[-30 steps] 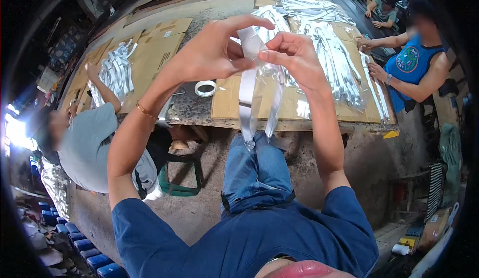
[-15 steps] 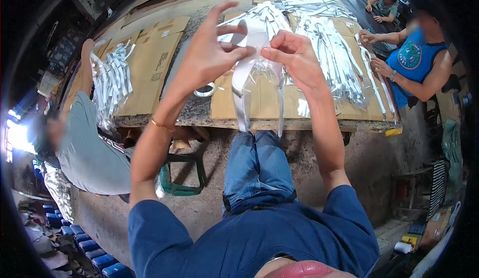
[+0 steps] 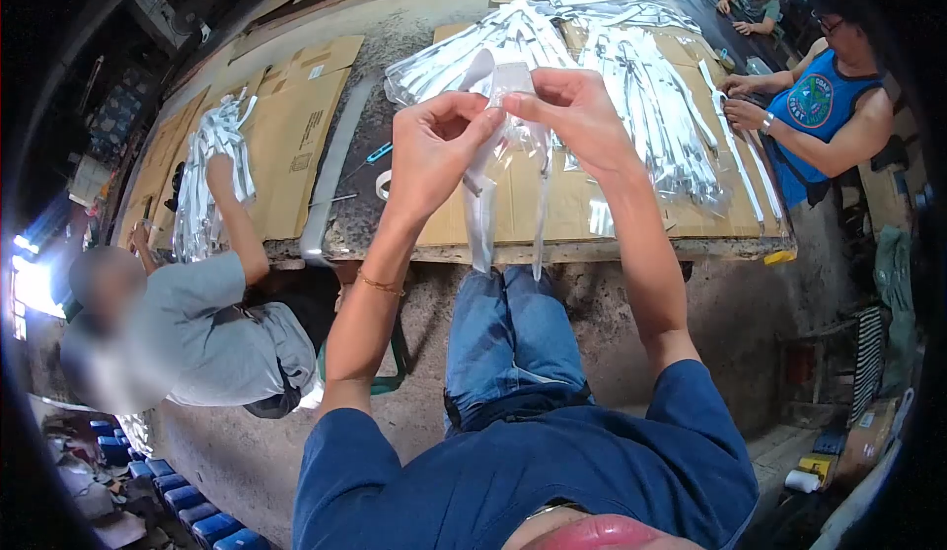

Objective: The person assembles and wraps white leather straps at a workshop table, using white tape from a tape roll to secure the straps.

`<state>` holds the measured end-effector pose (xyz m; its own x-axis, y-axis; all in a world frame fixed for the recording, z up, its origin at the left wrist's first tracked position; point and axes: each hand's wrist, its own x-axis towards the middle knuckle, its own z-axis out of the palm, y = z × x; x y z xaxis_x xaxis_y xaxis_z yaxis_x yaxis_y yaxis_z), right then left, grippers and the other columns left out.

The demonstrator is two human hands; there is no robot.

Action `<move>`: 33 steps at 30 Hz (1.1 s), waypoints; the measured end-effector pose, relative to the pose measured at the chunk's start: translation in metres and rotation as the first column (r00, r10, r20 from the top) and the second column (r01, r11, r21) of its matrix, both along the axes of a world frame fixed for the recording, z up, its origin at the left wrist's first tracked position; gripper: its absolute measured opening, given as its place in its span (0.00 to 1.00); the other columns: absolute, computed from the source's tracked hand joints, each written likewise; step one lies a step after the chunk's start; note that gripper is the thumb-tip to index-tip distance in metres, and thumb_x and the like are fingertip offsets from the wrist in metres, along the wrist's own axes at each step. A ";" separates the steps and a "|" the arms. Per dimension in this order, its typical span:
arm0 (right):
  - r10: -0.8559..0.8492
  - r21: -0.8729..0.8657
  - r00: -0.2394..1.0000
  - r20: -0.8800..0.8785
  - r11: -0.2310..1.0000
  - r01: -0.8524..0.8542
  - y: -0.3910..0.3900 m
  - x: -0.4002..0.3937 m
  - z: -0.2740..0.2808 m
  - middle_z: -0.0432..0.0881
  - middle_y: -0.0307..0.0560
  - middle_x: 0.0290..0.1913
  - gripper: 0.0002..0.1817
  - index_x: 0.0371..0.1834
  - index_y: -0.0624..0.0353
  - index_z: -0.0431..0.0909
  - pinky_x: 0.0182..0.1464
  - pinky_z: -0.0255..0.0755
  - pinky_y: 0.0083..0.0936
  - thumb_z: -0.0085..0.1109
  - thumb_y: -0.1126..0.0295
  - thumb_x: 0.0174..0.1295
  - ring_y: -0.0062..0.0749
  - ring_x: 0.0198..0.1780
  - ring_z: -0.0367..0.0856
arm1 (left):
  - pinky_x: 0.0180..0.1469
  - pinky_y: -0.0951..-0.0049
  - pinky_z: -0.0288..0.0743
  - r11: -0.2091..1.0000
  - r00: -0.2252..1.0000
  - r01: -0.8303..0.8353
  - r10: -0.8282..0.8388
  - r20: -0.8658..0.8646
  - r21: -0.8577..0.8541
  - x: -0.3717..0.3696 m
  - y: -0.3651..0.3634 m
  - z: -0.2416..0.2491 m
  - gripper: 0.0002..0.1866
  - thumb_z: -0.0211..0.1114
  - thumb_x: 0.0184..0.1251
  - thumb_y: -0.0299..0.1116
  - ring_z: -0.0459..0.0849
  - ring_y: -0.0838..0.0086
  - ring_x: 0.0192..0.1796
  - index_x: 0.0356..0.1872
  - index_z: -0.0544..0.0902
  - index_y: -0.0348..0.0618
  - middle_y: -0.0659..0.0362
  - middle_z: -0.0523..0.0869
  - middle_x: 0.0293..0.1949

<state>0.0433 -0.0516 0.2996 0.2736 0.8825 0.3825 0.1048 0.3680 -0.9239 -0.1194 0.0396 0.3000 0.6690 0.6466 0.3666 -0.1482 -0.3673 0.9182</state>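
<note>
A white strap in clear plastic hangs between my hands over the table's front edge, its upper part looped and its two ends dangling toward my knees. My left hand is closed, thumb and fingers pinching the strap's left side near the top. Opposite it, my right hand pinches the plastic and strap at the upper right. The fingertips of both hands almost meet. Just behind them, a fanned pile of plastic-wrapped white straps lies on cardboard.
More wrapped straps lie to the right. A blue-handled cutter and a tape roll are left of my hands. One co-worker handles straps at left; another holds strips at right. A green stool stands below.
My left hand has come in from spread fingers to a pinch on the strap. The left co-worker has leaned back, with a hand now on the strap bundle there.
</note>
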 end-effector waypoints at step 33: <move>-0.568 0.201 0.505 0.650 0.769 0.607 0.210 0.165 -0.203 0.81 0.58 0.52 0.27 0.55 0.59 0.78 0.57 0.72 0.37 0.61 0.49 0.62 0.51 0.54 0.80 | 0.35 0.72 0.82 0.555 0.920 -0.263 -0.102 -0.378 -0.789 -0.104 -0.019 -0.289 0.13 0.60 0.71 0.33 0.87 0.67 0.31 0.46 0.79 0.30 0.48 0.87 0.35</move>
